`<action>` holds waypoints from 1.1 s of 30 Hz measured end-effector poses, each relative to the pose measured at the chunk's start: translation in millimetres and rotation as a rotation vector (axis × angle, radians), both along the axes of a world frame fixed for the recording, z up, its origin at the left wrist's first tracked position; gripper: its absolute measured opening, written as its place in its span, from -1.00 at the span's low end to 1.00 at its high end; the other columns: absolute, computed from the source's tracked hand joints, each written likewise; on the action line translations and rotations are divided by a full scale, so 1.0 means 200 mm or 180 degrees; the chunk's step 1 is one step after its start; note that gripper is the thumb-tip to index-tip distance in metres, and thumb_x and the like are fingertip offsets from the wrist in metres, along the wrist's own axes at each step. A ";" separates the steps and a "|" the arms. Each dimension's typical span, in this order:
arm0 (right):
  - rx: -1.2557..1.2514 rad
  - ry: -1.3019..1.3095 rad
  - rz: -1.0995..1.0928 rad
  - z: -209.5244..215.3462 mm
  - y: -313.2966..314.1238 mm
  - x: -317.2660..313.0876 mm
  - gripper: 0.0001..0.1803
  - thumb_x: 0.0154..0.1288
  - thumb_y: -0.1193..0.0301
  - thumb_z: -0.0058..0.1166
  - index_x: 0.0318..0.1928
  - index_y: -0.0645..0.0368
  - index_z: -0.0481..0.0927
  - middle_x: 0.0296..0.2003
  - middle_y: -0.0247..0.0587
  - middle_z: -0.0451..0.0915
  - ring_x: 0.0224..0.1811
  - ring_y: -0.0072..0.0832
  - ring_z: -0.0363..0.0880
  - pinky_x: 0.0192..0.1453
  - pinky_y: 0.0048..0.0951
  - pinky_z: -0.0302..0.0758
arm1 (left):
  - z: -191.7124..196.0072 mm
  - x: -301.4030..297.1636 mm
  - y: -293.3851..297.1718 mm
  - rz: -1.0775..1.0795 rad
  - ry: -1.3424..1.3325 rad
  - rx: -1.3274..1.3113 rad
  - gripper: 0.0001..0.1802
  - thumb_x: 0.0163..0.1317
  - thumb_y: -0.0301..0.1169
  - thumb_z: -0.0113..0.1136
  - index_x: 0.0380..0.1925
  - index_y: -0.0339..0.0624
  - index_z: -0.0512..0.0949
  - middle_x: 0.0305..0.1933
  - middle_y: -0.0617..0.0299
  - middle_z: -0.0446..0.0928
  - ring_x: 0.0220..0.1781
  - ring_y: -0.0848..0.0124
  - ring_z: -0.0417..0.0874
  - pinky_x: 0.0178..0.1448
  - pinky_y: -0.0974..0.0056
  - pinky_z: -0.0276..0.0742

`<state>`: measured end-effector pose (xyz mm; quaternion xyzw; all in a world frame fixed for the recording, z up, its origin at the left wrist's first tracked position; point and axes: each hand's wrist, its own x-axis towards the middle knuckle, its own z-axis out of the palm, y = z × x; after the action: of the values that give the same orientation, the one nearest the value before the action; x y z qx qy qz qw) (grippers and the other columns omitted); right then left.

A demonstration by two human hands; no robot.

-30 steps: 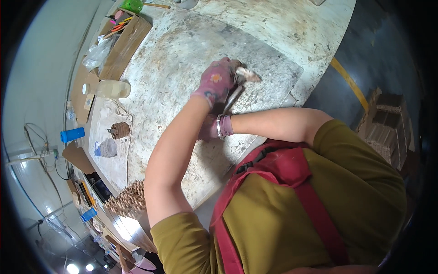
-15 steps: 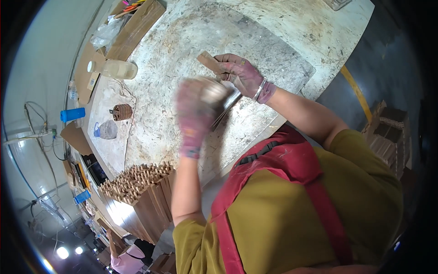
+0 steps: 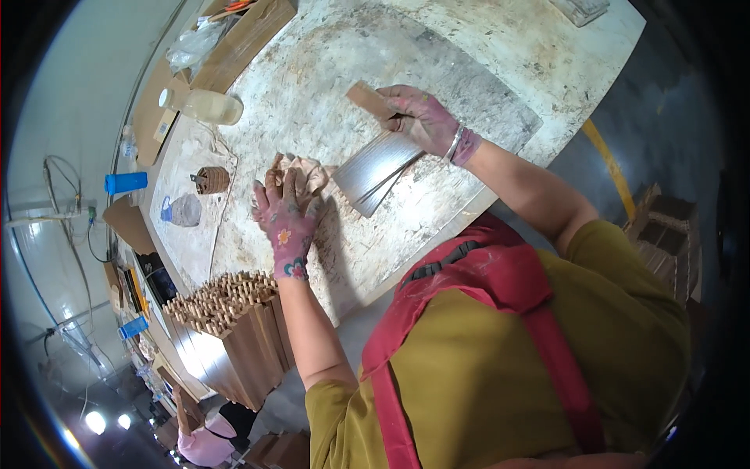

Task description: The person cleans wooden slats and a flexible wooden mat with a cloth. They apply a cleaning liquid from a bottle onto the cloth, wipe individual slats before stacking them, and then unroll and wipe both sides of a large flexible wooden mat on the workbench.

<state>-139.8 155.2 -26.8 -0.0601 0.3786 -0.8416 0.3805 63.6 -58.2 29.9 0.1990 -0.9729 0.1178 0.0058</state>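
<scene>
Both hands wear stained pink gloves over a worn, pale worktable (image 3: 500, 55). My right hand (image 3: 422, 119) grips a small wooden block (image 3: 369, 99) and rests on the far end of a stack of thin grey sheets (image 3: 375, 172) lying flat on the table. My left hand (image 3: 285, 207) lies on the table just left of that stack, its fingers curled around a small wad of pale material (image 3: 308, 168). A bracelet sits on my right wrist.
At the table's left stand a clear plastic bottle (image 3: 205, 105), a small brown wound spool (image 3: 211, 180), a bluish lump (image 3: 183, 209) and a cardboard box (image 3: 242, 35). A bundle of upright wooden sticks (image 3: 226, 301) stands beside the table. Blue cups (image 3: 125, 182) sit farther left.
My left hand has come down from a raised, blurred swing onto the table beside the sheets. My right hand has stayed on the block at the sheets' far end.
</scene>
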 end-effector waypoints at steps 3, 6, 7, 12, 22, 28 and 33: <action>-0.0057 -0.0171 -0.0709 -0.02 0.13 -0.14 -0.64 0.42 0.35 0.03 0.10 0.32 0.44 -0.08 -0.14 0.55 -0.09 -0.47 0.56 -0.01 -0.49 0.53 | 0.13 -0.09 0.07 -0.0283 0.0694 0.1165 -0.42 0.21 -0.15 0.27 0.25 0.08 0.44 0.32 0.04 0.38 0.38 0.00 0.30 0.40 -0.04 0.21; -0.0555 -0.0390 -0.1017 -0.11 0.27 -0.22 -0.67 0.44 0.33 0.02 0.07 0.30 0.46 -0.09 -0.16 0.55 -0.11 -0.45 0.55 -0.03 -0.50 0.53 | 0.16 -0.22 0.33 -0.0715 0.0644 0.2177 -0.33 0.18 -0.06 0.29 0.26 -0.07 0.41 0.32 0.04 0.37 0.40 0.04 0.28 0.42 -0.09 0.17; -0.0522 -0.0323 -0.0968 -0.10 0.27 -0.21 -0.67 0.45 0.33 0.02 0.07 0.30 0.46 -0.09 -0.16 0.55 -0.10 -0.45 0.55 -0.03 -0.49 0.53 | 0.10 -0.25 0.40 -0.1027 0.0318 0.1247 -0.19 0.12 0.04 0.32 0.31 -0.07 0.33 0.30 0.05 0.37 0.37 0.06 0.31 0.41 -0.10 0.17; -0.0491 -0.0157 -0.0515 -0.05 0.28 -0.12 -0.69 0.46 0.31 0.01 0.06 0.26 0.46 -0.08 -0.17 0.55 -0.07 -0.43 0.55 -0.01 -0.47 0.51 | -0.15 -0.33 0.42 -0.1028 0.0289 0.1678 -0.07 -0.05 0.02 0.43 0.32 -0.08 0.30 0.16 -0.04 0.41 0.18 -0.01 0.42 0.30 -0.10 0.24; -0.1015 -0.0494 -0.0629 0.04 0.28 -0.10 -0.73 0.44 0.34 0.02 0.05 0.20 0.48 -0.06 -0.16 0.58 -0.05 -0.36 0.57 0.02 -0.40 0.52 | 0.06 -0.29 0.43 -0.0816 -0.0008 0.2221 -0.25 0.09 -0.15 0.37 0.27 -0.14 0.37 0.02 -0.04 0.48 0.05 0.03 0.53 0.13 0.10 0.46; -0.0532 -0.0434 -0.0691 0.04 0.34 -0.10 -0.69 0.43 0.37 0.04 0.09 0.24 0.47 -0.04 -0.16 0.56 -0.01 -0.39 0.56 0.02 -0.41 0.53 | 0.02 -0.33 0.25 -0.0131 -0.0031 0.3381 -0.59 0.35 -0.14 0.14 0.03 -0.22 0.57 -0.21 0.00 0.67 -0.17 0.20 0.68 -0.05 0.22 0.53; 0.0659 0.0106 -0.0529 0.09 0.36 -0.05 -0.65 0.40 0.34 0.07 0.11 0.26 0.47 -0.02 -0.18 0.55 -0.02 -0.46 0.55 0.02 -0.45 0.52 | -0.04 -0.37 0.28 -0.0759 -0.0089 0.2092 -0.23 0.26 0.02 0.21 0.31 -0.25 0.29 0.15 -0.19 0.49 0.13 -0.08 0.54 0.16 0.02 0.47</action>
<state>-149.4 227.7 -8.7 -0.0030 0.4733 -0.8256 0.3073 -10.8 -2.9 22.0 0.0736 -0.9752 -0.2004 -0.0582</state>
